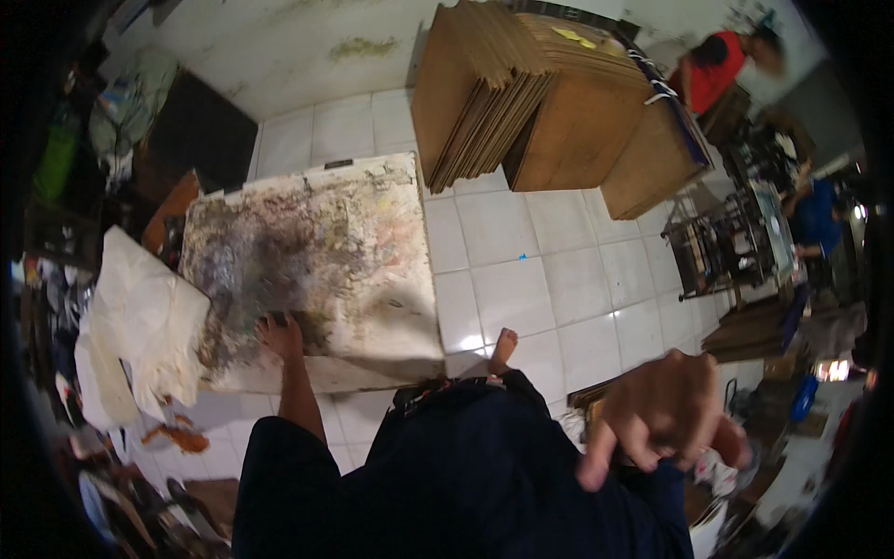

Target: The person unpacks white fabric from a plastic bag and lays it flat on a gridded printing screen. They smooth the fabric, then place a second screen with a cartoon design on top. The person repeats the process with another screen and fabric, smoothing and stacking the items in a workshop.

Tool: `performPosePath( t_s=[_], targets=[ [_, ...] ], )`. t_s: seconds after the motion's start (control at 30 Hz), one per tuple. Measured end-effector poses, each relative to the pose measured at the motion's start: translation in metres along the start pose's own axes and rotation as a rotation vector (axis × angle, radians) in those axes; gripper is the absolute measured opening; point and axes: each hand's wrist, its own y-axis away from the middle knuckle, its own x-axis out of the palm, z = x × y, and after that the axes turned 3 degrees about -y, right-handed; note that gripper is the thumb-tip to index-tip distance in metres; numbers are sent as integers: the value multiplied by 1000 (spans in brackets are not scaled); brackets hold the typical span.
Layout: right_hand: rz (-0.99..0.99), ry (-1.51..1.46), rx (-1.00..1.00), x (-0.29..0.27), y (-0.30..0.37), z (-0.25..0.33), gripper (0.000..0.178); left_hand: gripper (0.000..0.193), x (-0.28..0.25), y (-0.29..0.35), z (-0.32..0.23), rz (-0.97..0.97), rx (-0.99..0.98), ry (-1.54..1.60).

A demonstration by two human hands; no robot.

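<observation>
My left hand [281, 337] is at the near part of a low table [391, 279], whose pale top is covered with dark, grey and pinkish stains. Its fingers are bent around a small dark thing that I cannot make out against the stains. My right hand [663, 415] is raised close to the camera on the right, slightly blurred. Its fingers hang loosely bent and apart, and nothing shows in them. A crumpled white cloth or sheet [140, 326] drapes beside the table's left edge.
Tall stacks of brown boards [582, 130] lean beyond the table. A person in red [717, 70] is at the far right, and another in blue [817, 219] is beside a metal-framed stand [717, 242]. An orange-brown item [182, 436] lies on the tiled floor [503, 219].
</observation>
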Motion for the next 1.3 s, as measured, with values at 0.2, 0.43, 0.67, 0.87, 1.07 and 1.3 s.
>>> performPosePath(
  t_s=[0.2,0.43,0.67,0.87,1.07,1.3],
  targets=[
    [-329,1047,859,-122,29,62,23,60,21,155,-57,-189,-55,20],
    [-75,1082,803,-271,1,60,36,63,37,207,-155,-173,-269,-59],
    [400,690,1153,-418,-44,34,59,61,29,193,-188,-211,-413,-168],
    [15,1072,985,-515,-235,55,60,60,27,157,-205,-166,-761,-46],
    [1172,-23,1086,-485,-312,-73,57,51,24,100,-184,-300,-1172,657],
    [1211,1095,820,-707,-364,-337,50,75,48,68,-299,-365,-1139,575]
  ],
)
